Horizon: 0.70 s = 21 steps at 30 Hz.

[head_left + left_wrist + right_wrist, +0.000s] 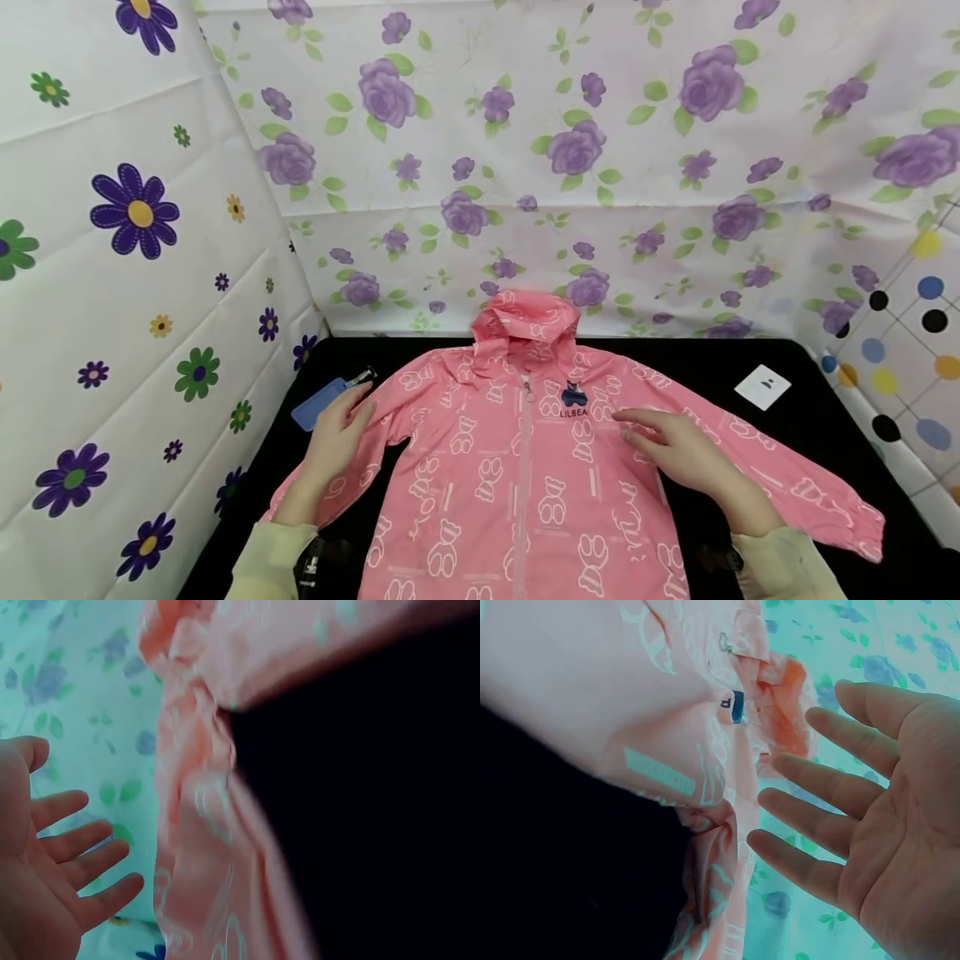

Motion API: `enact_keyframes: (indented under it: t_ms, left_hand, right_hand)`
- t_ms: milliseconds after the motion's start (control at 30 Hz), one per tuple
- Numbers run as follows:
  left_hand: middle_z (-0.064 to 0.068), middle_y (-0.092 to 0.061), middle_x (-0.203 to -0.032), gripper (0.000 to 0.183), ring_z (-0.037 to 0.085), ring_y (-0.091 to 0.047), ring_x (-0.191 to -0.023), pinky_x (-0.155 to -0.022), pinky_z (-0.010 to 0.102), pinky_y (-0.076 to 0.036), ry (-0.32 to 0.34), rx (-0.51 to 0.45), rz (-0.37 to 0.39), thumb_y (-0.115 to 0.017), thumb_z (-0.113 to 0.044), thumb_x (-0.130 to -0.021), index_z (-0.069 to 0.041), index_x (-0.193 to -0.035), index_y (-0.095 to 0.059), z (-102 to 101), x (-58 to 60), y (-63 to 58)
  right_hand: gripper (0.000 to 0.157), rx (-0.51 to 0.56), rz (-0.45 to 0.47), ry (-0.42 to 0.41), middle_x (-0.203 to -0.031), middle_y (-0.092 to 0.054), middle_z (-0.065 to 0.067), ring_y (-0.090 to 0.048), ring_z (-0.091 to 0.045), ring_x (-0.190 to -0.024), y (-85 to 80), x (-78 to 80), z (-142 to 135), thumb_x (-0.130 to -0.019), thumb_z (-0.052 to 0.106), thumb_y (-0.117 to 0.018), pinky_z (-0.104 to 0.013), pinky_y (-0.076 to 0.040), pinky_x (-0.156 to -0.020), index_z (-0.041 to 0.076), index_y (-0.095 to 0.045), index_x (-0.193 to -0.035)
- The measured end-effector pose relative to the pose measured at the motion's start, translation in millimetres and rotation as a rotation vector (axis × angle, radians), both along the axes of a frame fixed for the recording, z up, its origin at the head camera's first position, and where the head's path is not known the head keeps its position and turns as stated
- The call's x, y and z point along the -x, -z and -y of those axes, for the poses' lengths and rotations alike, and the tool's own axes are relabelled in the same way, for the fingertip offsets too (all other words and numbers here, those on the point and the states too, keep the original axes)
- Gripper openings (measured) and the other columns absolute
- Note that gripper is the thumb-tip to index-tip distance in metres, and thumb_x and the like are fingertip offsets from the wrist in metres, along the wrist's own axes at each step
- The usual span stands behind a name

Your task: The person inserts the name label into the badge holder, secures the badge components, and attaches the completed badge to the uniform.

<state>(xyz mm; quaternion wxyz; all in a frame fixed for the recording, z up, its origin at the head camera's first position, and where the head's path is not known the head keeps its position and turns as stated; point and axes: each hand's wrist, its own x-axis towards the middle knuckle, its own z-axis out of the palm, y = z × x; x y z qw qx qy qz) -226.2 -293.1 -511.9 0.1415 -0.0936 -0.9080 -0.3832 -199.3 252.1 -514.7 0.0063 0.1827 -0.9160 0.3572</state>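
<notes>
A pink hooded jacket with white bear outlines lies spread front side up, its zipper closed down the middle. The hood points to the back, and a dark bear print sits on the chest. Above the sleeve on the left side is my left hand; its fingers are spread and hold nothing in the left wrist view. My right hand hovers over the jacket near the other sleeve, fingers extended, palm bare in the right wrist view. That sleeve stretches out to the right.
The jacket lies on a black tabletop. A blue tag-like card with a dark clip is at the left, beside the sleeve. A white card lies at the back right. Flower-patterned sheets enclose the table's back and sides.
</notes>
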Motion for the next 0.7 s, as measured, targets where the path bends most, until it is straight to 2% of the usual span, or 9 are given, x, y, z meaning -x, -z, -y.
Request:
enact_keyframes:
  t_ms: [267,500,700]
  left_hand:
    - [0.030,-0.051,-0.154,0.049,0.049,-0.045,-0.145,-0.121,0.066,-0.034,-0.075,0.055,0.030,-0.058,-0.027,-0.112,0.005,-0.150,-0.056,30,21.9,4.2]
    - [0.035,-0.045,-0.156,0.053,0.053,-0.043,-0.144,-0.121,0.066,-0.034,-0.126,0.168,0.119,-0.064,-0.020,-0.106,0.007,-0.151,-0.053,48,42.5,5.1]
    - [0.038,-0.037,-0.160,0.061,0.057,-0.037,-0.146,-0.121,0.066,-0.032,-0.149,0.285,0.220,-0.066,-0.022,-0.104,0.010,-0.153,-0.048,62,57.9,5.9]
  right_hand:
    - [0.034,-0.024,-0.016,-0.023,-0.139,-0.071,-0.007,-0.066,-0.035,-0.128,1.6,0.0,-1,-0.106,0.024,-0.071,-0.058,-0.057,-0.102,0.015,-0.073,-0.138]
    - [0.033,-0.045,-0.037,-0.040,-0.139,-0.070,-0.009,-0.068,-0.033,-0.126,0.3,0.4,2,-0.105,0.021,-0.072,-0.057,-0.057,-0.102,0.014,-0.074,-0.137]
    - [0.031,-0.071,-0.050,-0.046,-0.140,-0.070,-0.013,-0.064,-0.034,-0.131,-1.6,0.1,5,-0.104,0.019,-0.074,-0.060,-0.053,-0.106,0.016,-0.075,-0.135]
